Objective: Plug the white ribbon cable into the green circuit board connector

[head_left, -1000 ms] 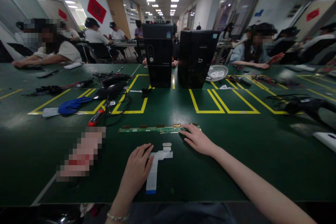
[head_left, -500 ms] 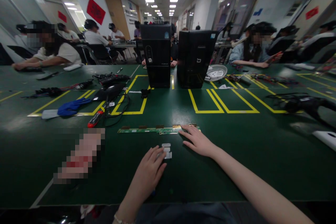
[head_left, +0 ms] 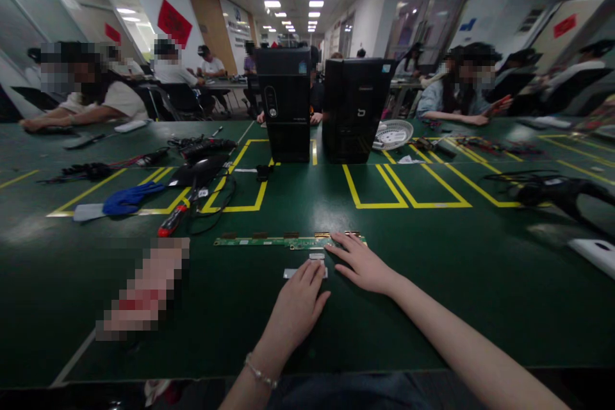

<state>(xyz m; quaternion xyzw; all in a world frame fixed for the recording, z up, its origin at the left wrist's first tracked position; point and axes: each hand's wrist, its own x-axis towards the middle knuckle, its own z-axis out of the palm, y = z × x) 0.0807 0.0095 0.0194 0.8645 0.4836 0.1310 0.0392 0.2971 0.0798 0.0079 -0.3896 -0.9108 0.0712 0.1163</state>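
At the left of the green tabletop point(head_left: 230, 307), a blue glove point(head_left: 131, 200) is laid across yellow tape point(head_left: 86, 192); nearer the front edge, a flat item point(head_left: 141, 295) is placed, its details obscured by pixelation; just behind it, a red-and-black screwdriver point(head_left: 172, 221) is set at a slant, pointed towards a dark rounded device point(head_left: 199, 171); towards the middle, one long green circuit board point(head_left: 276, 242) is laid crosswise, with tabs along its back edge; behind it, a black computer tower point(head_left: 287, 106) is stood upright; in front of the board, a white flat cable point(head_left: 291, 273) is mostly covered by the left hand point(head_left: 295, 309), palm down, fingers extended close together, thumb held apart; a bracelet point(head_left: 259, 373) is worn at that wrist; farther back, a second black tower point(head_left: 358, 109) is stood beside the first; by the right hand point(head_left: 364, 264), fingers spread wide, the right end of the board is partly covered; farther right, a pale basket point(head_left: 394, 134) is placed behind; at far right, a black cabled device point(head_left: 552, 192) and a white object point(head_left: 593, 255) are laid.
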